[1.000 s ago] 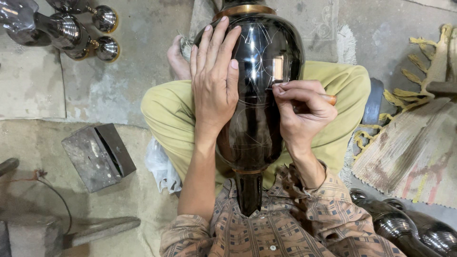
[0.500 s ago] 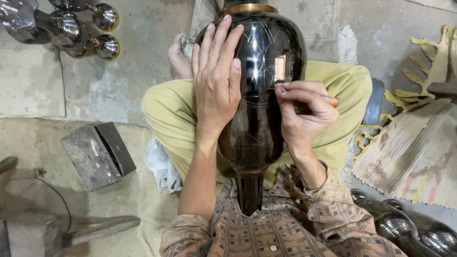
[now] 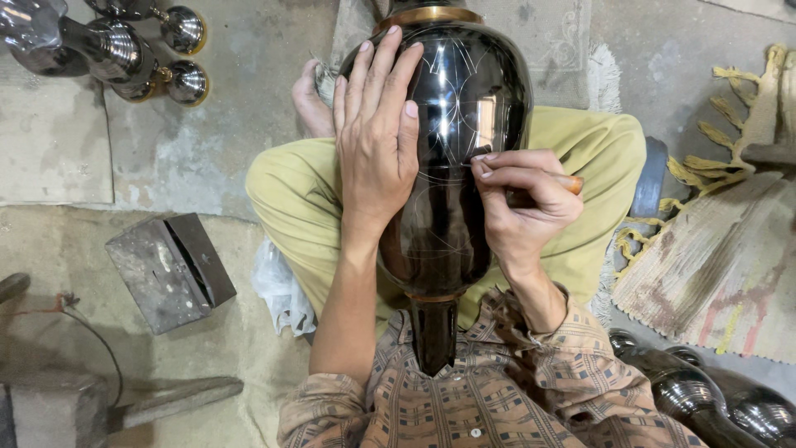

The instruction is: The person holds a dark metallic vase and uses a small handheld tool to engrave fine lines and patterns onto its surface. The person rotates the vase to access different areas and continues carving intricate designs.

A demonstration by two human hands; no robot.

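In the middle of the frame we see a large black vase (image 3: 452,166) lying on its side across the seated person's lap, its gold-banded end toward the top of the frame and its narrow dark neck pointing down against the patterned shirt (image 3: 497,398). Thin pale lines curve over its glossy surface. The left hand (image 3: 375,145) lies flat on the vase's left flank, fingers stretched out and slightly spread toward the top of the frame, palm pressed to the surface and closed on nothing. The right hand (image 3: 524,203) sits on the vase's right side with its fingers curled tight around a slim tool with a wooden handle (image 3: 570,183); the orange-brown end shows past the knuckles, and the thin tip meets the black surface just right of the middle. Under the vase we see yellow-green trousers (image 3: 597,149) over crossed legs, with a bare foot (image 3: 311,104) just left of the vase's upper end. At the lower left a grey metal block (image 3: 166,270) lies on the concrete floor (image 3: 232,99), and beside the left knee lies a crumpled bit of clear plastic (image 3: 278,290). In the upper left stand several shiny metal vessels (image 3: 116,50). Along the right edge lies a worn striped mat with yellow fringe (image 3: 713,265), and in the lower right corner more dark polished vessels (image 3: 713,402) lie close together.
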